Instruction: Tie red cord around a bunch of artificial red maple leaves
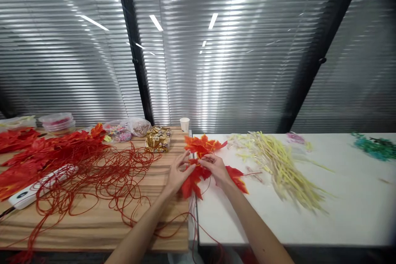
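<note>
Red-orange artificial maple leaves (192,182) are gathered between my two hands, over the seam where the wooden table meets the white one. My left hand (178,172) pinches the leaves from the left with thumb and fingertips. From the right, my right hand (215,168) has its thumb and fingers closed on the same leaves near their middle. Another maple leaf (204,144) shows just beyond my fingers, and one more leaf (237,178) pokes out to the right beneath my right wrist. Thin red cord (176,220) trails down below the hands; its upper end is hidden.
Tangled red cord (102,177) and a pile of red leaves (52,152) cover the left table around a white power strip (43,187). Behind are a gold packet (158,138) and a paper cup (185,124). Yellow strips (284,165) and green pieces (375,147) lie right.
</note>
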### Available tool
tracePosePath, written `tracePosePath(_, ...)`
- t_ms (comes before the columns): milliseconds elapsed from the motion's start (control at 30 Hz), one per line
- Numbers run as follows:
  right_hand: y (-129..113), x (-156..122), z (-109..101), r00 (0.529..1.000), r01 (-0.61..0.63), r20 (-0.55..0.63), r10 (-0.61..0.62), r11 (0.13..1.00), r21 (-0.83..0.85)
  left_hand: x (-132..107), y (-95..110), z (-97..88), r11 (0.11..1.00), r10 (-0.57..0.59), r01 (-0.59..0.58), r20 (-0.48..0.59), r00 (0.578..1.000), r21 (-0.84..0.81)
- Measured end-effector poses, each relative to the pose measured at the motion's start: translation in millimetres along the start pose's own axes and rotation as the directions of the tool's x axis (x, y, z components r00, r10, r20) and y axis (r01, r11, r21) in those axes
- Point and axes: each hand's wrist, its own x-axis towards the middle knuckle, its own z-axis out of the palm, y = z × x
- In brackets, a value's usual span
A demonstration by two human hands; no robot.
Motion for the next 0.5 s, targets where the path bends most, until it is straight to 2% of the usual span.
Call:
tracePosePath(67,-3.2,3.0,-3.3,0.994,-0.006,-0.104,0.019,0.993,0.119,2.8,2.4,-0.2,0.983,-0.024,0.012,-0.064,0.998,-0.182)
tracePosePath(100,-4.2,4.2,-4.9,0.989,-0.006,-0.143,0.031,0.985,0.172,3.9,3.0,0.3,0.959,-0.068,0.049,-0.059,0.996,-0.279)
tracePosePath(133,-4.8,5.1,-6.3,0.984,-0.004,-0.17,0.042,0.976,0.218,4.3,3.4,1.4,0.928,-0.121,0.105,-0.022,0.992,-0.357)
tracePosePath(200,-4.2,5.9,-7.8,0.978,0.008,-0.201,0.052,0.958,0.286,2.0,4.5,5.7,0.878,-0.203,0.234,0.119,0.972,-0.417)
tracePosePath(267,-1.5,6.0,-8.2,0.978,0.014,-0.2,0.053,0.949,0.316,-4.2,6.5,11.6,0.877,-0.233,0.336,0.306,0.923,-0.345)
tracePosePath(367,4.4,8.3,-11.0,0.974,0.043,-0.226,0.03,0.95,0.31,-14.8,9.2,18.0,0.898,-0.28,0.413,0.528,0.801,-0.15)
tracePosePath(433,6.9,13.0,-16.9,0.966,0.083,-0.26,-0.007,0.955,0.284,-17.5,8.2,18.0,0.894,-0.338,0.446,0.582,0.739,-0.047)
tracePosePath(500,6.7,19.2,-26.1,0.949,0.14,-0.311,-0.054,0.955,0.261,-15.2,5.5,14.9,0.894,-0.372,0.449,0.557,0.742,-0.002)
